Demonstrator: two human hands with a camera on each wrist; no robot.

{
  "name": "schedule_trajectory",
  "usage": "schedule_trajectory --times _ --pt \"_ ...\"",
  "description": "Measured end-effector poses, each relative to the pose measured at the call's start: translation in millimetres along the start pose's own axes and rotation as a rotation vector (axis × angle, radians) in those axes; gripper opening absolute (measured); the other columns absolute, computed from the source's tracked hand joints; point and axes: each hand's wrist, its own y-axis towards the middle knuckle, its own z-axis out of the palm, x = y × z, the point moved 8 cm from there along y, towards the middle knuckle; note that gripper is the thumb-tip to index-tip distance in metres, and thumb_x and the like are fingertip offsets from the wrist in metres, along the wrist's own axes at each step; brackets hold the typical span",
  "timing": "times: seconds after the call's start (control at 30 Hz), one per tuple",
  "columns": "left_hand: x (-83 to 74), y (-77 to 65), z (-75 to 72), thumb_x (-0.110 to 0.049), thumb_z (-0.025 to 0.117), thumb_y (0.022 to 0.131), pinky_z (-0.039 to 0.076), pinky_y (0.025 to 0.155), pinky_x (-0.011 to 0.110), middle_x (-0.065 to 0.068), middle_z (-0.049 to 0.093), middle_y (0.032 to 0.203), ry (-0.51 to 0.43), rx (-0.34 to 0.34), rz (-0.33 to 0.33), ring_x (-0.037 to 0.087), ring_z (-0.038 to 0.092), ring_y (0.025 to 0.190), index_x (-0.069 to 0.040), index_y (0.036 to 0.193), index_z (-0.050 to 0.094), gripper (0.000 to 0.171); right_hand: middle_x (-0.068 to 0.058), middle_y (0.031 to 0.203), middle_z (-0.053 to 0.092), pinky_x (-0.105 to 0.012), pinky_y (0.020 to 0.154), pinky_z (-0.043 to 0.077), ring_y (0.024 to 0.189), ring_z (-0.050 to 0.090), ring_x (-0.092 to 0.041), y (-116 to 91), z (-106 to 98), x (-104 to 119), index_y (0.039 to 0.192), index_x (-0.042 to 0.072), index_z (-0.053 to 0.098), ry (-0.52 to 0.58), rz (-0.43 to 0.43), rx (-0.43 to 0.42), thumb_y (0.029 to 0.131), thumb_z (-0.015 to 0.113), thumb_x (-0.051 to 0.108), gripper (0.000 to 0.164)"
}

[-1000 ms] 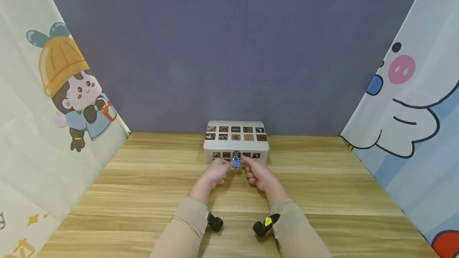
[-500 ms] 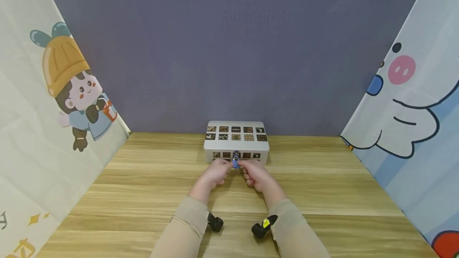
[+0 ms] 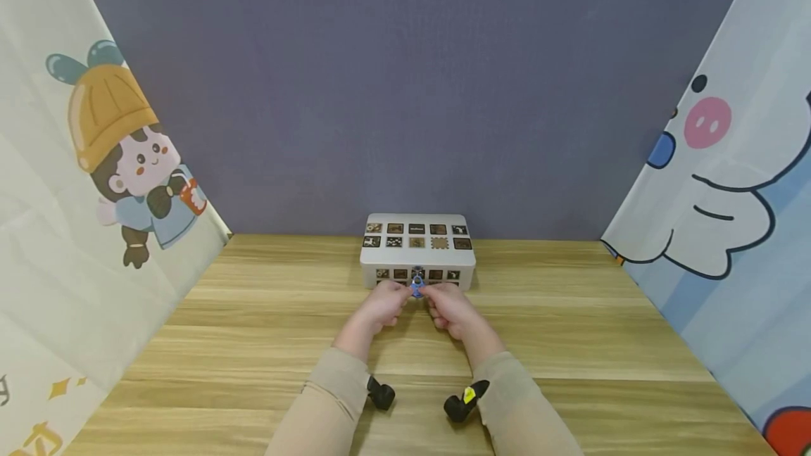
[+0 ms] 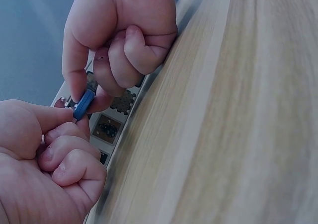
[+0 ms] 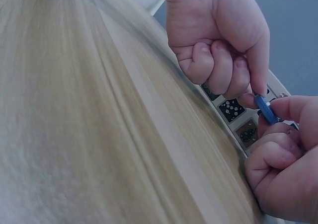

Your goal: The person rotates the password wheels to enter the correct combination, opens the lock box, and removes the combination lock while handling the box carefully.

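A small blue padlock (image 3: 417, 288) hangs at the front of a white box (image 3: 415, 256) printed with small dark pictures. My left hand (image 3: 384, 303) pinches the padlock's left side between thumb and index finger. From the other side, my right hand (image 3: 453, 307) pinches it too, thumb tip on its face. In the left wrist view, the padlock (image 4: 84, 105) shows edge-on between the left hand (image 4: 49, 159) and the right hand (image 4: 117, 35). The remaining fingers of both hands are curled in. In the right wrist view, fingertips partly cover the padlock (image 5: 267, 109).
The box stands on a wood-grain table (image 3: 266, 343), close to a grey-blue back wall (image 3: 405, 90). Printed cartoon curtains flank the table, one on the left (image 3: 38, 160) and one on the right (image 3: 728, 245). Each sleeve carries a black wrist camera, such as the right one (image 3: 461, 408).
My right hand has shifted slightly down and left, its fingertips moving from beside the padlock's upper part onto its body. The left hand and box have stayed in place.
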Motion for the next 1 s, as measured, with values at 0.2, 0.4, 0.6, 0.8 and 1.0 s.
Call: schedule_trajectory --times 0.2,0.4,0.6,0.8,1.0 --pt "1.0 1.3 0.3 -0.020 0.053 0.105 0.026 0.042 0.019 -0.007 0.035 0.058 0.006 0.004 0.003 0.006 0.029 0.048 0.000 0.084 0.055 0.028 0.006 0.059 0.037 -0.019 0.038 0.025 0.044 0.029 -0.005 -0.5 0.9 -0.1 0.094 0.004 0.060 0.005 0.005 0.000 0.098 0.060 0.018 0.015" --pt "1.6 2.3 0.3 -0.020 0.054 0.105 0.026 0.042 0.019 -0.007 0.036 0.059 0.013 0.006 0.008 0.006 0.029 0.048 -0.002 0.081 0.055 0.030 0.005 0.059 0.038 -0.019 0.038 0.026 0.044 0.029 -0.005 -1.4 1.5 0.3 0.094 0.004 0.058 -0.003 0.008 0.001 0.098 0.059 0.018 0.015" --pt "2.3 2.8 -0.1 -0.021 0.054 0.105 0.026 0.043 0.019 -0.007 0.036 0.059 0.021 0.002 0.007 0.007 0.030 0.049 -0.002 0.081 0.055 0.030 0.005 0.060 0.038 -0.019 0.038 0.026 0.044 0.029 -0.005 -0.7 1.7 0.3 0.093 0.005 0.058 -0.006 0.007 0.004 0.098 0.059 0.018 0.015" --pt "2.6 3.1 -0.2 -0.021 0.054 0.105 0.026 0.043 0.019 -0.007 0.036 0.059 0.020 0.001 0.010 0.006 0.029 0.048 -0.001 0.083 0.056 0.030 0.005 0.060 0.038 -0.019 0.038 0.025 0.044 0.029 -0.005 -0.2 2.1 0.1 0.093 0.005 0.059 -0.004 0.006 0.003 0.097 0.059 0.018 0.014" --pt "2.2 3.0 -0.7 -0.020 0.054 0.105 0.026 0.042 0.019 -0.007 0.036 0.060 0.017 0.001 0.007 0.006 0.029 0.048 0.003 0.088 0.057 0.030 0.006 0.060 0.038 -0.018 0.038 0.023 0.044 0.027 -0.004 0.2 2.9 -0.1 0.092 0.005 0.059 0.007 0.009 0.005 0.097 0.059 0.017 0.013"
